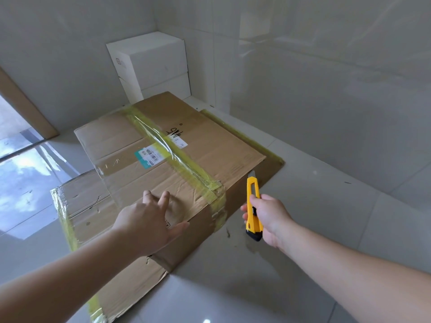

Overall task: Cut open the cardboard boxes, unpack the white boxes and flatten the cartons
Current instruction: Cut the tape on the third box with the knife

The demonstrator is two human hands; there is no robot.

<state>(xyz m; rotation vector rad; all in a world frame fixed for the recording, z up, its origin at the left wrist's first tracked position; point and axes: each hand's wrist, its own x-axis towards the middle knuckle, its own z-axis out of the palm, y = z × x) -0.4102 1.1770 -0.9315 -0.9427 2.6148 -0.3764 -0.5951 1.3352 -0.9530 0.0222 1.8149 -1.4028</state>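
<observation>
Glossy tiled floor (pixel 326 229) bears cardboard box (pixel 163 155), seemingly sealed.

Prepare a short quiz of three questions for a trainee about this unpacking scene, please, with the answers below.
1. True or false: the tape along the top of the cardboard box is already cut through.
2. Which hand grips the yellow utility knife? A) left hand B) right hand
3. Where do the stacked white boxes stand?

Key
1. False; it looks unbroken.
2. B.
3. In the corner of the room, behind the cardboard box.
</observation>
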